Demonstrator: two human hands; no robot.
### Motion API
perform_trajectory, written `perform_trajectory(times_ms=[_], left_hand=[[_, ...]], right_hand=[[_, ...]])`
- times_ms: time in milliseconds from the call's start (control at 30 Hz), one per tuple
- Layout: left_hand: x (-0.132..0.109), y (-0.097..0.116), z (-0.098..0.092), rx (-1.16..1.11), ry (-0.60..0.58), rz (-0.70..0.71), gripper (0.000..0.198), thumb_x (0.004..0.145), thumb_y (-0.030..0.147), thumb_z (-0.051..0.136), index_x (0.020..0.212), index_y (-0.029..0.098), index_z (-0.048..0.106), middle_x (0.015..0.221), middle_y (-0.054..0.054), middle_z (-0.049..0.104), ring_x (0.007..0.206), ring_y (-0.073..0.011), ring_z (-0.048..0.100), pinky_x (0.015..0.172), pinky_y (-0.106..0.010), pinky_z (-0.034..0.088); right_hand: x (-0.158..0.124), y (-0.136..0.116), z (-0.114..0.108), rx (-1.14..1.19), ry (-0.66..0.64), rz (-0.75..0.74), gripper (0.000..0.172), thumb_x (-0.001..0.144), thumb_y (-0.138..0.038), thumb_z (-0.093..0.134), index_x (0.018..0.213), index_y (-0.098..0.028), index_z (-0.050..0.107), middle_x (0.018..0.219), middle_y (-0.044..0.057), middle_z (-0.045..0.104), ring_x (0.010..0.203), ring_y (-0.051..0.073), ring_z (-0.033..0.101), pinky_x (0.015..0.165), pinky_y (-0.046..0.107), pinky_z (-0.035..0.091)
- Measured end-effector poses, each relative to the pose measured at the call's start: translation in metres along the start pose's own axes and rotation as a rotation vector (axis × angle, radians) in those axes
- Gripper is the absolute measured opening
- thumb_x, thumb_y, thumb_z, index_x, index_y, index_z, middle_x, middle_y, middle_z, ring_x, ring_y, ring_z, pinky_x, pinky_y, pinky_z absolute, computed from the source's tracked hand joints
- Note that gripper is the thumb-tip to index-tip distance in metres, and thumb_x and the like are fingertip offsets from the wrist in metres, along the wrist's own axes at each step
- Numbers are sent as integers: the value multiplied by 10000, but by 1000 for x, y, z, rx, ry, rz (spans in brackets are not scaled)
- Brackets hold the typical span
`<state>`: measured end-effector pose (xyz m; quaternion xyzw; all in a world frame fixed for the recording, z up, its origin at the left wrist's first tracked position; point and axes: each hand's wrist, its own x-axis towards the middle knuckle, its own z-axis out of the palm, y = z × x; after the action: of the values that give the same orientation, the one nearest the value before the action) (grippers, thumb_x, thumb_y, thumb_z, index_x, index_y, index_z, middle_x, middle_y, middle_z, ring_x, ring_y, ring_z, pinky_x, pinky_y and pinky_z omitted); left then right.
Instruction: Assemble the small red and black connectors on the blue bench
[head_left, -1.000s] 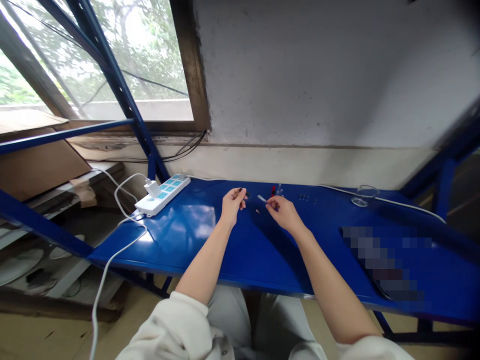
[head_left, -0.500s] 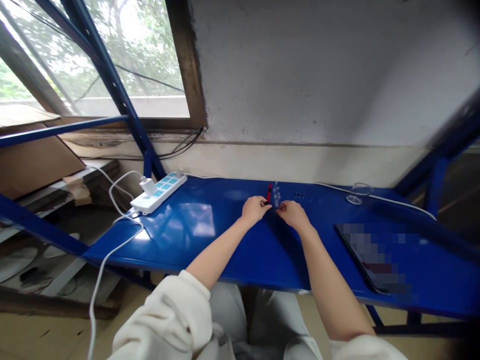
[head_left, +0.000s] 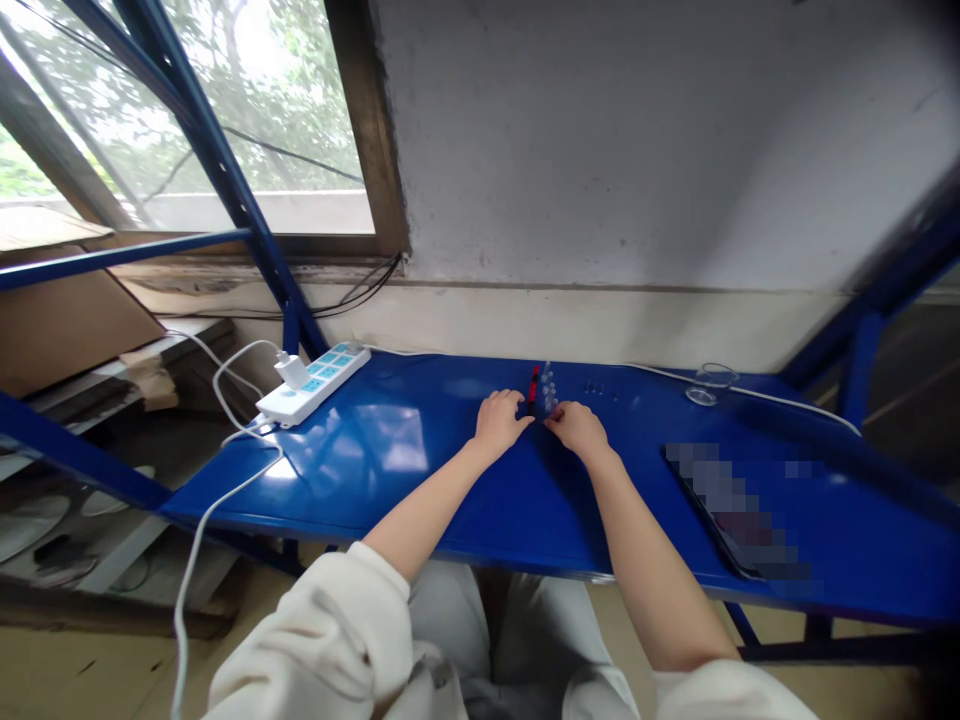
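Observation:
A short row of small red and black pieces [head_left: 534, 382] stands on the blue table, too small to name more exactly. My left hand [head_left: 499, 422] rests just left of its near end, thumb and fingers apart beside a black piece. Close along the right side of that row runs a line of small clear plastic pieces [head_left: 549, 388]. At the near end of this line is my right hand [head_left: 579, 430], its thumb and fingertips pinched together. Whatever sits in that pinch is hidden or too small to make out.
More tiny clear pieces [head_left: 594, 388] lie to the right. Beyond them are a clear round container [head_left: 701, 396] and a white cable along the wall. A dark flat device [head_left: 720, 510], partly blurred, lies at right. A white power strip [head_left: 311, 385] with a plug stands at left.
My left fingers have parted from the black piece, which now sits at the near end of the red row. My right hand has stayed by the clear pieces. The view has shifted slightly.

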<state>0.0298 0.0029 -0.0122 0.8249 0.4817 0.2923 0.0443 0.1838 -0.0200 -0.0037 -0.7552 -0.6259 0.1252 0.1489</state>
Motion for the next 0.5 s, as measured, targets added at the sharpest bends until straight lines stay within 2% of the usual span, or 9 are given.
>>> perform_trajectory(times_ms=[100, 200, 333, 500], left_hand=[[-7, 3, -12, 55, 6, 119, 352, 761, 294, 560, 1094, 188, 519, 939, -52, 582, 858, -188, 508, 742, -308, 401], [-11, 7, -18, 118, -55, 186, 370, 822, 264, 463, 1189, 212, 467, 999, -59, 568, 908, -194, 495, 778, -325, 394], [-11, 8, -18, 145, -121, 194, 319, 840, 224, 421, 1143, 205, 517, 973, -65, 578, 902, -188, 501, 778, -318, 398], [-8, 4, -12, 35, -63, 129, 218, 815, 198, 465, 1006, 207, 570, 941, -40, 586, 879, -165, 510, 770, -284, 409]], right_hand=[[-1, -1, -1, -19, 2, -2, 212, 718, -352, 552, 842, -191, 612, 871, 87, 640, 793, 229, 604, 584, 266, 388], [-1, -2, -1, -37, 3, -5, 196, 728, -334, 543, 843, -191, 610, 877, 88, 641, 807, 234, 605, 601, 272, 393], [-2, -3, -1, -59, -2, -18, 183, 745, -306, 518, 846, -182, 606, 878, 100, 640, 817, 232, 605, 614, 269, 393], [-5, -6, 0, -74, -18, -66, 176, 754, -265, 486, 863, -168, 585, 874, 107, 634, 805, 232, 604, 592, 260, 376]])
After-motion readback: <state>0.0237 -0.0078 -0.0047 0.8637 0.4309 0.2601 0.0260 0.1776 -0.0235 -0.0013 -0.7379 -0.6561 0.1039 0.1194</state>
